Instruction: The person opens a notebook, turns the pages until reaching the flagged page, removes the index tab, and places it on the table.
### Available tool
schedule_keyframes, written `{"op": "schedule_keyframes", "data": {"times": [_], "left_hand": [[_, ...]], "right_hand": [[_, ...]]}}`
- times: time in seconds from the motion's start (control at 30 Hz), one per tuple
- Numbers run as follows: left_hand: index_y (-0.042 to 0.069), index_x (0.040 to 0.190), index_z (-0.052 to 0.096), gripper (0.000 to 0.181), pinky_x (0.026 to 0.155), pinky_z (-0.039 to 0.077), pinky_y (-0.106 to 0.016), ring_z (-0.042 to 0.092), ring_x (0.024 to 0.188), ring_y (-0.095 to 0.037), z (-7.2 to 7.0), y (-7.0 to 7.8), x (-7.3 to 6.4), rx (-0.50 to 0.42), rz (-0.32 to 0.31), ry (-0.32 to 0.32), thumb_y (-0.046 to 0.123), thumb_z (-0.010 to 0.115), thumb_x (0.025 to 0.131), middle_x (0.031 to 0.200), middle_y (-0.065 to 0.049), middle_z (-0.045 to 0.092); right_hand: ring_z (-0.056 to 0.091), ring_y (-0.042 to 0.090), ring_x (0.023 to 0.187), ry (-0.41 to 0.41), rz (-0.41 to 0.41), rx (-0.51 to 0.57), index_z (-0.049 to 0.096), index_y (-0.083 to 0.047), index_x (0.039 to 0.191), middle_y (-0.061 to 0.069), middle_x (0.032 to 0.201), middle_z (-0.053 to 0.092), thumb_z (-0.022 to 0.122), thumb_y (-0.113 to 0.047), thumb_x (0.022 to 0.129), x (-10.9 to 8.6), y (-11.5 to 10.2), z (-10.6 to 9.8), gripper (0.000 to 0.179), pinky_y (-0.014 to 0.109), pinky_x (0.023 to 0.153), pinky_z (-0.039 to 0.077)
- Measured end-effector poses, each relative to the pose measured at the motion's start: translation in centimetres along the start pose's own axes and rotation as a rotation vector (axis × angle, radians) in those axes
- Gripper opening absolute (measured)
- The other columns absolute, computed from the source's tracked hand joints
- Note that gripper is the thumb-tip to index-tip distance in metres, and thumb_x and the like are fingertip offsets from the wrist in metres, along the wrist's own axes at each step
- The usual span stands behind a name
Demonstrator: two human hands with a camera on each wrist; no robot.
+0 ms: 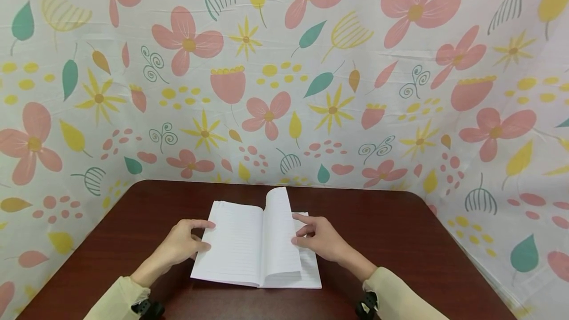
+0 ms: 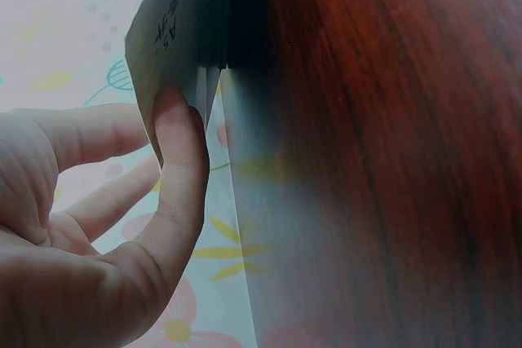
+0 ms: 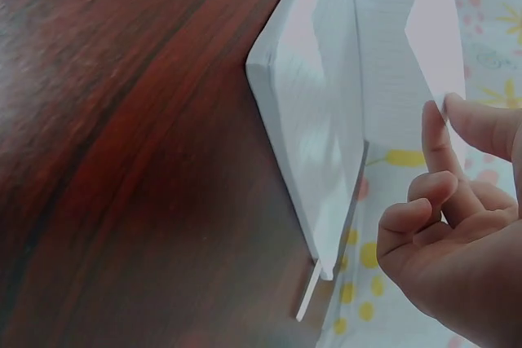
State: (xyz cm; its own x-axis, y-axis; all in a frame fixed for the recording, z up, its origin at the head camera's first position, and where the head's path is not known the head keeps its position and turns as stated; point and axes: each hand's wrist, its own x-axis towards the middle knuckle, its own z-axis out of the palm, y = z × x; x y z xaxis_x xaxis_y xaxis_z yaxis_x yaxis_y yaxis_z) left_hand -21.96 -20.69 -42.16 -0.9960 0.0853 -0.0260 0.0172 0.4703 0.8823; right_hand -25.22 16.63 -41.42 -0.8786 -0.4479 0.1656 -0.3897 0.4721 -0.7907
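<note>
A lined notebook lies spread on the dark table, its left side tilted up from the wood. My left hand grips the left edge; the left wrist view catches handwriting on the outer cover, with one finger laid across it. Over the right half, a sheaf of pages stands up and curls near the spine. With thumb and index finger my right hand pinches the edge of a page, while its other fingers curl loosely.
The brown wooden table extends around the notebook on all sides. Behind and beside it hangs a white cloth printed with flowers and leaves. A thin pale strip sticks out from the notebook's corner. Each wrist wears a black strap.
</note>
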Motion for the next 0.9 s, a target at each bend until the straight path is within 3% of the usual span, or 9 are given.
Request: {"op": "schedule_keyframes", "data": {"times": [0.3, 0.57, 0.9], "left_hand": [[-0.003, 0.128, 0.07, 0.047, 0.061, 0.062, -0.043, 0.074, 0.075, -0.025, 0.0, 0.2, -0.1, 0.002, -0.009, 0.003, -0.01, 0.081, 0.082, 0.093, -0.013, 0.073], [-0.004, 0.127, 0.07, 0.047, 0.06, 0.062, -0.043, 0.074, 0.075, -0.026, 0.0, 0.2, -0.1, 0.0, -0.01, 0.007, -0.01, 0.082, 0.082, 0.097, -0.014, 0.073], [-0.003, 0.127, 0.071, 0.047, 0.06, 0.062, -0.043, 0.074, 0.075, -0.026, -0.1, 0.1, 0.0, 0.0, -0.009, 0.002, -0.009, 0.082, 0.082, 0.097, -0.014, 0.073]], "right_hand": [[0.073, 0.018, 0.089, -0.031, -0.034, 0.017, 0.059, 0.003, 0.147, 0.005, 0.094, 0.078, 0.081, -0.012, 0.093, 1.0, -0.3, 1.1, 0.06, 0.028, 0.071, 0.053], [0.071, 0.016, 0.086, -0.045, -0.012, 0.05, 0.058, 0.001, 0.148, 0.003, 0.093, 0.078, 0.081, -0.015, 0.094, 1.5, -0.8, 2.2, 0.061, 0.028, 0.065, 0.05], [0.072, 0.013, 0.085, -0.071, -0.015, 0.056, 0.057, 0.003, 0.148, 0.002, 0.09, 0.078, 0.08, -0.013, 0.094, 2.4, -1.6, 3.6, 0.062, 0.027, 0.069, 0.05]]}}
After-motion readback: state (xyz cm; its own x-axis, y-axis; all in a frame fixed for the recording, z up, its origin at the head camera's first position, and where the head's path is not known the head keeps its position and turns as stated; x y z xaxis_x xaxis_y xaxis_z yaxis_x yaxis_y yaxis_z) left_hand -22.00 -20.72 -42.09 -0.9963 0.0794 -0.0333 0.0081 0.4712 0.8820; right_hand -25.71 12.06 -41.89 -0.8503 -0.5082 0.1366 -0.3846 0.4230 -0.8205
